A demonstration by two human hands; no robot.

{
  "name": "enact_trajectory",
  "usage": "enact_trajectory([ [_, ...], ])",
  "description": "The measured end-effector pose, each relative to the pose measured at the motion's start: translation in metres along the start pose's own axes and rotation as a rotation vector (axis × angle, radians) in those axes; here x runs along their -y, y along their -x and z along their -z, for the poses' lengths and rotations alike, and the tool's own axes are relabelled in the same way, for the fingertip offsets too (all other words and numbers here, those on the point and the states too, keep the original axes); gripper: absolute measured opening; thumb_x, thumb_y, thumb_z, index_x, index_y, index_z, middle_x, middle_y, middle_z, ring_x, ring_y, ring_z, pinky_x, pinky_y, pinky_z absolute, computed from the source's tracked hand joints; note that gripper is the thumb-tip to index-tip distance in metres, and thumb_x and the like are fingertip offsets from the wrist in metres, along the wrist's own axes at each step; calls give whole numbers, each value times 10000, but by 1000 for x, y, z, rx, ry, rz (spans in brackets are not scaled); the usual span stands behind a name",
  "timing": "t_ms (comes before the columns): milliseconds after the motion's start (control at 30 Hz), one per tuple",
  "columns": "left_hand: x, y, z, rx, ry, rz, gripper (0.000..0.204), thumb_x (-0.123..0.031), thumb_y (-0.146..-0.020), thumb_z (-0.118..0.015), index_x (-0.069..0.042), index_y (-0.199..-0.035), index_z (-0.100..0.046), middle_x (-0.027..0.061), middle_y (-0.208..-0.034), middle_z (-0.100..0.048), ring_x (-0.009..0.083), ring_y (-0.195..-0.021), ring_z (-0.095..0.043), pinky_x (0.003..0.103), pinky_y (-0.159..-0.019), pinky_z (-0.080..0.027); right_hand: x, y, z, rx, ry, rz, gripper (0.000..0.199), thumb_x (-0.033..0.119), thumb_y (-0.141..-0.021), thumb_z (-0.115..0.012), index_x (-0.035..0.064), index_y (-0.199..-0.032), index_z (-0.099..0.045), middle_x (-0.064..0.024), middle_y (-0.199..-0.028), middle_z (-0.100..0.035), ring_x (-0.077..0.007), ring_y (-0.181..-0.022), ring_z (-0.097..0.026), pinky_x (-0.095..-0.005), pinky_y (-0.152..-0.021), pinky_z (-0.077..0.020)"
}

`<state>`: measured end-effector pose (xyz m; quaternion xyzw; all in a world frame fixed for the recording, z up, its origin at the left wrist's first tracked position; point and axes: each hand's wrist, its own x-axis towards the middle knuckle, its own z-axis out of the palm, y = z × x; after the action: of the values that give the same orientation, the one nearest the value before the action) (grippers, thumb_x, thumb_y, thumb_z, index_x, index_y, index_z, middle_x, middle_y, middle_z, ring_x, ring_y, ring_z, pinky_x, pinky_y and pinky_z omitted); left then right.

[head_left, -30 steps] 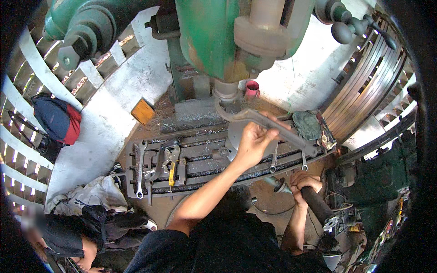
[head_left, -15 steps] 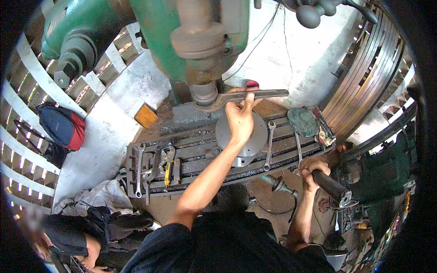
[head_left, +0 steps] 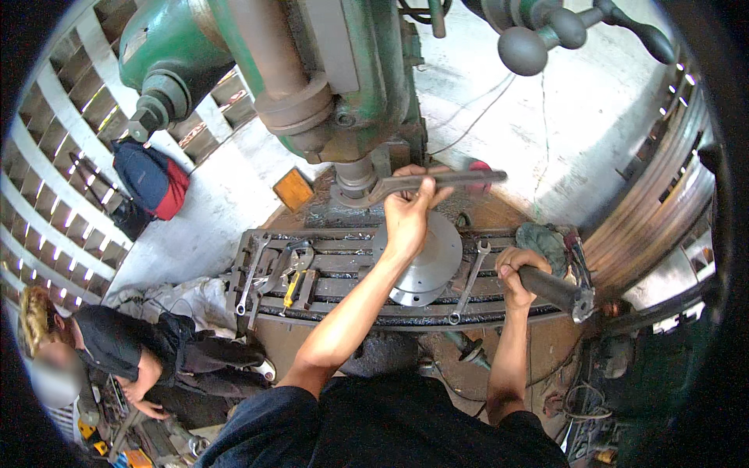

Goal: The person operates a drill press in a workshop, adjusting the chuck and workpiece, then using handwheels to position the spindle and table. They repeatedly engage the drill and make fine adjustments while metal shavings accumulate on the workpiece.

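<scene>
Now the green machine [head_left: 386, 86] fills the upper middle of the view, its spindle nose [head_left: 355, 173] hanging above the far side of the slotted table [head_left: 343, 246]. The round metal disc [head_left: 437, 257] sits on that table, partly behind the left forearm.

The curved hook spanner [head_left: 468, 179] is up at the spindle nose, its hooked end bent about the lower part; whether it bites there cannot be told. Its handle points to the right and lies nearly level, where a second ago it sloped down toward the table. The left hand [head_left: 407, 214] is closed around the spanner just past the hook, so it seems to be steadying the spanner there.

The larger change over the last half second is on the other side: the right hand [head_left: 519, 271], fist wrapped round one end of a dark cylindrical bar [head_left: 550, 288], has come up from in front of the table to over its right end. That leaves the bar nearer the spanner's handle, though clearly apart from it.

Smaller things lie as they did: a combination wrench [head_left: 469, 285] beside the disc, a yellow-handled tool [head_left: 293, 288] toward the table's left end.
</scene>
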<state>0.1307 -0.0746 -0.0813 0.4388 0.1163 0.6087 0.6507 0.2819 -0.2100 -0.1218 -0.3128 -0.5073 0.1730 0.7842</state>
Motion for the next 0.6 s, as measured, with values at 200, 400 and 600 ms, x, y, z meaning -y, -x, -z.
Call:
enact_trajectory([
  [200,-28,14,8,157,90,121,223,-180,-940,-555,-39,-1095,-476,214,-1108,-612,248,-1003,-629,354,-841,-573,-12,-14,0,81,-83,70,226,-4,-678,-644,26,-592,-437,-54,-529,-445,-170,-464,-453,-311,-473,-395],
  [400,-11,5,2,70,-25,0,219,-155,-929,-577,-53,-1095,-478,215,-1091,-619,240,-983,-633,353,-832,-569,-22,-18,11,95,5,-26,204,-1,-686,-656,30,-608,-470,-61,-570,-492,-168,-511,-476,-305,-519,-410],
  [600,-5,5,7,41,-103,-44,304,-190,-888,-653,-40,-1091,-485,209,-1072,-634,241,-949,-637,373,-816,-548,-37,-13,20,-24,162,-240,159,120,-664,-692,32,-641,-562,-62,-653,-588,-164,-618,-552,-287,-603,-433],
])
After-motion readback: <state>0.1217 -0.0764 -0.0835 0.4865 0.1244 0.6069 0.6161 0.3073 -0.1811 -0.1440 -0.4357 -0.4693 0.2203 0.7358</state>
